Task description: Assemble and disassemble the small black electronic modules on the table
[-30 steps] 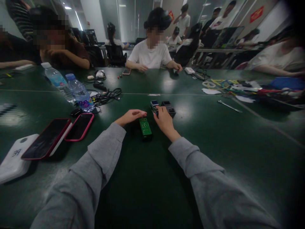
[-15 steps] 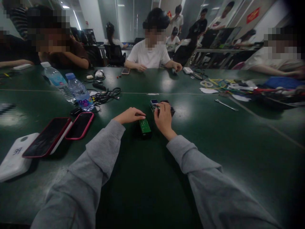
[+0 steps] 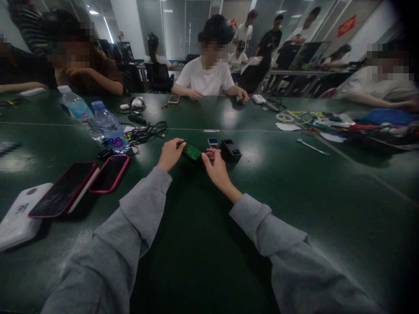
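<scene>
A green circuit board in a black case lies slantwise in front of me on the dark green table. My left hand is closed on its left end, thumb and fingers pinching the edge. At the other end is my right hand, fingers apart and loosely bent, with the thumb by the board's right corner; whether it presses there I cannot tell. Just beyond my right fingers sits a small module with a screen, partly hidden by them. Right of that stands a black box with openings in its top.
Two water bottles, black cables and two red-edged phones are at left, by a white power bank. A wrench and a pile of wires lie right. Several people sit around; one in white faces me.
The circuit board has turned from pointing toward me to slanting sideways, moving up and left with my left hand. My right hand has come off the screen module and black box to the board's right end.
</scene>
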Action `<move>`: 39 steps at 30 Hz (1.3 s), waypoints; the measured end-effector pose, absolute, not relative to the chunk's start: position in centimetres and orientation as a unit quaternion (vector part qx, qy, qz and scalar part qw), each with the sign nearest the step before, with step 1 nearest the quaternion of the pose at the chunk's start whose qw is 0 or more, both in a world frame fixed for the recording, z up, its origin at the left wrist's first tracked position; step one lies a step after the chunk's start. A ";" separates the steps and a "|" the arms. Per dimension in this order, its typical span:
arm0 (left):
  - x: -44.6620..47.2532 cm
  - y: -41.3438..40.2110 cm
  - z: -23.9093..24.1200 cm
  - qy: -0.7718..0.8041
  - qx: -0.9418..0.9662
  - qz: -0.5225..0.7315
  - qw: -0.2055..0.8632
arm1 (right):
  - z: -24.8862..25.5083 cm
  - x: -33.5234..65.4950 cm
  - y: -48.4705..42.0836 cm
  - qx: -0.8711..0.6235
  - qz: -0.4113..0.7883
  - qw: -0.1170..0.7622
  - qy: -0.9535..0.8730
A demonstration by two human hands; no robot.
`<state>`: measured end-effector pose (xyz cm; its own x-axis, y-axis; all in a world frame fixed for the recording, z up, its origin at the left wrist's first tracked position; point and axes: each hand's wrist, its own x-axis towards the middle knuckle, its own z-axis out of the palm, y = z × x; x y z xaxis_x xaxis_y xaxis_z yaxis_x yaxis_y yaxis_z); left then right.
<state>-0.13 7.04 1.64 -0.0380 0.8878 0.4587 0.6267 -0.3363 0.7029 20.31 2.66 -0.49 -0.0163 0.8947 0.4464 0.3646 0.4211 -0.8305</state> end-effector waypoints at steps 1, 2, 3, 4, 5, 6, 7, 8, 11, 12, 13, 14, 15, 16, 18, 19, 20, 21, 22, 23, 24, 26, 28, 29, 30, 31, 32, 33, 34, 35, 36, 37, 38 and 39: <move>0.1 6.9 1.8 0.554 0.670 0.471 0.150 | -0.6 20.0 2.7 -0.475 0.283 0.513 -0.657; 0.3 6.8 2.1 0.551 0.661 0.485 0.156 | -0.8 19.7 2.8 -0.475 0.317 0.509 -0.644; 0.6 6.6 2.4 0.549 0.652 0.498 0.160 | -1.0 19.4 2.9 -0.472 0.358 0.506 -0.627; 0.9 6.4 2.6 0.545 0.647 0.507 0.165 | -1.2 19.2 3.1 -0.465 0.400 0.503 -0.609; 1.2 6.2 2.9 0.540 0.645 0.513 0.168 | -1.4 19.0 3.3 -0.455 0.437 0.501 -0.593; 1.5 6.0 3.0 0.537 0.644 0.518 0.169 | -1.6 18.9 3.6 -0.447 0.461 0.500 -0.581; 1.7 5.9 3.1 0.532 0.646 0.520 0.173 | -1.9 18.8 3.8 -0.443 0.467 0.503 -0.577; 1.9 5.8 3.1 0.524 0.647 0.522 0.183 | -2.1 18.8 3.9 -0.448 0.451 0.511 -0.578; 2.1 6.2 2.4 0.497 0.644 0.529 0.240 | -2.2 19.0 3.9 -0.490 0.332 0.547 -0.592; 2.0 6.5 2.0 0.492 0.639 0.531 0.258 | -2.0 19.2 3.8 -0.498 0.291 0.557 -0.598; 1.8 6.8 1.5 0.488 0.637 0.532 0.271 | -1.8 19.4 3.5 -0.501 0.256 0.562 -0.606; 1.6 7.1 1.0 0.481 0.644 0.524 0.283 | -1.4 19.6 3.3 -0.500 0.224 0.562 -0.619; 1.3 7.4 0.5 0.477 0.650 0.517 0.288 | -1.0 19.9 3.0 -0.497 0.191 0.556 -0.639; 1.1 7.6 0.0 0.474 0.656 0.508 0.294 | -0.7 20.1 2.7 -0.492 0.156 0.543 -0.662; 0.5 7.9 -0.6 0.483 0.655 0.499 0.298 | 0.0 20.4 2.3 -0.476 0.083 0.502 -0.717; 0.2 7.9 -0.8 0.495 0.658 0.491 0.285 | 0.1 20.5 2.2 -0.463 0.050 0.477 -0.746; 0.0 7.8 -1.0 0.507 0.667 0.477 0.266 | 0.3 20.5 2.1 -0.449 0.019 0.450 -0.772; -0.1 7.7 -1.1 0.520 0.678 0.459 0.243 | 0.3 20.5 2.1 -0.437 -0.008 0.423 -0.793; -0.3 7.5 -1.1 0.532 0.690 0.438 0.220 | 0.3 20.5 2.1 -0.430 -0.032 0.397 -0.810; -0.3 7.4 -1.2 0.543 0.701 0.416 0.201 | 0.3 20.4 2.1 -0.428 -0.054 0.374 -0.821; -0.4 7.2 -1.2 0.553 0.710 0.396 0.185 | 0.2 20.3 2.0 -0.429 -0.073 0.353 -0.828; -0.3 7.1 -1.3 0.566 0.720 0.366 0.167 | 0.2 20.2 2.0 -0.435 -0.105 0.315 -0.837; -0.1 7.0 -1.6 0.572 0.725 0.351 0.154 | 0.2 20.1 1.9 -0.441 -0.128 0.289 -0.840; 0.0 7.0 -1.7 0.572 0.728 0.347 0.151 | 0.2 20.0 1.8 -0.445 -0.135 0.282 -0.839; 0.1 7.0 -1.8 0.570 0.730 0.345 0.151 | 0.2 20.0 1.8 -0.451 -0.138 0.277 -0.837; 0.2 7.0 -1.8 0.567 0.733 0.344 0.151 | 0.3 19.9 1.8 -0.457 -0.140 0.273 -0.835; 0.3 7.0 -1.8 0.564 0.736 0.343 0.153 | 0.3 19.9 1.7 -0.463 -0.141 0.269 -0.833; 0.4 6.9 -1.8 0.561 0.739 0.341 0.154 | 0.3 19.9 1.7 -0.466 -0.140 0.263 -0.833; 0.5 6.9 -1.8 0.557 0.742 0.338 0.155 | 0.3 19.8 1.6 -0.468 -0.138 0.258 -0.834; 0.6 6.8 -1.7 0.554 0.746 0.336 0.155 | 0.3 19.7 1.5 -0.467 -0.134 0.253 -0.836; 0.7 6.7 -1.7 0.551 0.749 0.333 0.154 | 0.3 19.6 1.4 -0.466 -0.127 0.252 -0.839; 0.7 6.6 -1.6 0.547 0.753 0.331 0.153 | 0.2 19.6 1.3 -0.463 -0.119 0.253 -0.841; 0.8 6.5 -1.6 0.543 0.757 0.329 0.152 | 0.2 19.5 1.3 -0.461 -0.109 0.255 -0.843; 0.8 6.4 -1.6 0.540 0.761 0.327 0.150 | 0.1 19.4 1.2 -0.458 -0.100 0.257 -0.845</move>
<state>0.79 6.45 -1.60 0.2022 0.9201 0.3355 0.7232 -0.3713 0.5823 19.40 1.19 0.09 -0.4479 0.7231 0.5258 0.8256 0.5603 -0.0672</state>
